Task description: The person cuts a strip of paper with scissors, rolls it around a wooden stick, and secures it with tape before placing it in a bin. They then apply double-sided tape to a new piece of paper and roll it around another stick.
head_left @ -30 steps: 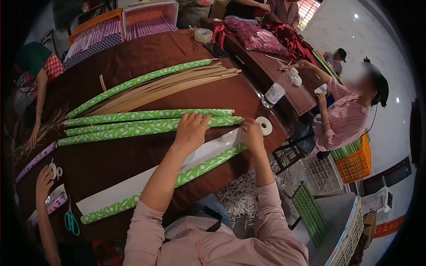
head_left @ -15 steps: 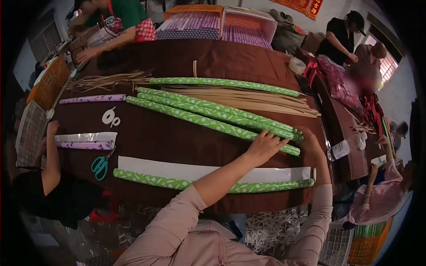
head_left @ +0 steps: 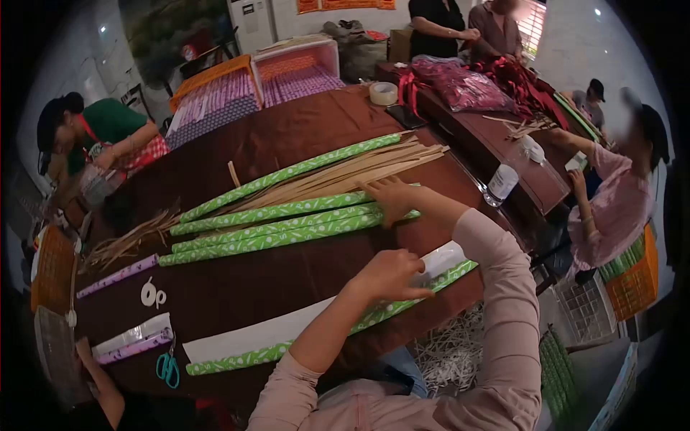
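Observation:
Several green patterned paper rolls [head_left: 266, 235] lie side by side across the table, and my right hand [head_left: 394, 199] rests over their right ends with its fingers spread. My left hand [head_left: 392, 275] hovers at the right part of another green roll [head_left: 241, 358], nearest the table's front edge. Its thumb is stretched out, its fingers are loosely bent, and nothing shows in it. A white strip of sheet [head_left: 251, 332] spreads flat from that roll, partly covered by my left forearm.
Thin brown strips [head_left: 323, 176] lie behind the rolls. Left are a purple roll [head_left: 118, 276], white tape [head_left: 149, 293] and teal scissors [head_left: 167, 370]. A bottle [head_left: 501, 184] stands at the right edge. Other people work around the table; one person's arm [head_left: 104, 388] reaches in at lower left.
My left hand has let go of the green rolls and come back to the front roll. The rolls now lie closer together, with my right hand over their ends. The view has turned right.

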`<state>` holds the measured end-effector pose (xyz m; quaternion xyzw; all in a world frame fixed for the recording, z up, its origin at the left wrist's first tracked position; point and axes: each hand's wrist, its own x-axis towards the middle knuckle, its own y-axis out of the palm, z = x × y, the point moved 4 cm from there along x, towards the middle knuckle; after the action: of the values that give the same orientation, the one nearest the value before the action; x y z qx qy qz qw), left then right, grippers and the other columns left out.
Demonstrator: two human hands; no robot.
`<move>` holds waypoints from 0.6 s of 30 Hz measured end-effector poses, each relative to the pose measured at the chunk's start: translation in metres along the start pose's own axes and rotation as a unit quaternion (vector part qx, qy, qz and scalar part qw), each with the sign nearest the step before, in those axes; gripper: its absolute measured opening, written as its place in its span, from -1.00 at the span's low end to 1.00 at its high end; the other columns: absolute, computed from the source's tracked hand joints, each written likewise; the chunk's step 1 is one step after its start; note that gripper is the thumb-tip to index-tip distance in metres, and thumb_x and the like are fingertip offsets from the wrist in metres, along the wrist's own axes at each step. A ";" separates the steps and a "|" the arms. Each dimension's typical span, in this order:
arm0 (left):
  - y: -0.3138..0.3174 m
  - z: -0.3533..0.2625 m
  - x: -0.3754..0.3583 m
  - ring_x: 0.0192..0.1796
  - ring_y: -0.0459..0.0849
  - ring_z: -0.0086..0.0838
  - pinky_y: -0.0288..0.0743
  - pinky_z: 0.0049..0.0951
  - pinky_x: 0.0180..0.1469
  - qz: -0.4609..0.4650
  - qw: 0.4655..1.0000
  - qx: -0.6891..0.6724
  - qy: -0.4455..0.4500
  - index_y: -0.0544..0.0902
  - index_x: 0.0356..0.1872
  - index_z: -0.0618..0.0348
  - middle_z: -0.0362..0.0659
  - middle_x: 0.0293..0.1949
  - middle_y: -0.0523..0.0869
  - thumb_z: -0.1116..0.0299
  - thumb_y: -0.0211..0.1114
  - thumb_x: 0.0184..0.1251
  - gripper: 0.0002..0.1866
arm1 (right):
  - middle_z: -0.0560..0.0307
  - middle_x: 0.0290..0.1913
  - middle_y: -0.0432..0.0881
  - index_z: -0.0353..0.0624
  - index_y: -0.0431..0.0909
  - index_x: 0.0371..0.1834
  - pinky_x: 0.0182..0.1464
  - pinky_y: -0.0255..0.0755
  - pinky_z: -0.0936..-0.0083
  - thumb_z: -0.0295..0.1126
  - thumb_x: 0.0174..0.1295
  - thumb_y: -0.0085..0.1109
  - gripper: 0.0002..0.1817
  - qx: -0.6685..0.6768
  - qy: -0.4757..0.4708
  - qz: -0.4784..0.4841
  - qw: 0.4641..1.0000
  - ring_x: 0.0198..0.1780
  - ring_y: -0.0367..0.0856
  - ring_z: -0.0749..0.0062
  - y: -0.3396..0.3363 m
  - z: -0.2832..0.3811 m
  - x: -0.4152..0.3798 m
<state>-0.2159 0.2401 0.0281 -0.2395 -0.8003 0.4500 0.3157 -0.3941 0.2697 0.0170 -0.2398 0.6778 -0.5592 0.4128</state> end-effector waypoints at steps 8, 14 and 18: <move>0.035 -0.022 -0.003 -0.29 0.72 -0.07 0.59 -0.12 -0.22 0.156 0.984 0.086 -0.011 0.64 -0.14 0.18 0.00 -0.40 0.72 -0.01 0.33 0.10 -0.53 | -0.18 0.25 0.42 -0.21 0.23 0.35 0.22 0.41 0.10 -0.22 -0.18 0.42 -0.07 0.007 -0.018 -0.082 0.996 0.30 0.40 -0.12 0.019 0.006 0.025; 0.044 -0.016 -0.007 -0.20 0.72 0.03 0.58 -0.02 -0.12 0.160 0.984 0.068 -0.038 0.57 -0.12 0.21 0.15 -0.28 0.72 0.09 0.31 0.19 -0.60 | -0.06 -0.15 0.64 0.00 0.32 0.34 -0.16 0.53 0.11 -0.28 0.03 0.27 -0.29 -0.166 -0.072 -0.335 0.925 -0.14 0.68 0.01 -0.057 0.021 -0.024; 0.058 -0.023 -0.018 -0.25 0.70 0.01 0.59 -0.04 -0.15 0.112 0.981 0.152 -0.036 0.58 -0.04 0.26 0.10 -0.14 0.69 0.18 0.27 0.29 -0.63 | 0.08 -0.26 0.63 0.05 0.29 0.38 -0.36 0.46 0.21 -0.21 0.23 0.09 -0.40 -0.295 0.083 -0.374 0.875 -0.28 0.67 0.20 -0.108 0.040 -0.156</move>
<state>-0.1813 0.2691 -0.0189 -0.2604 -0.7018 0.6069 0.2671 -0.2906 0.3418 0.1646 -0.5392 0.7025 -0.4639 0.0252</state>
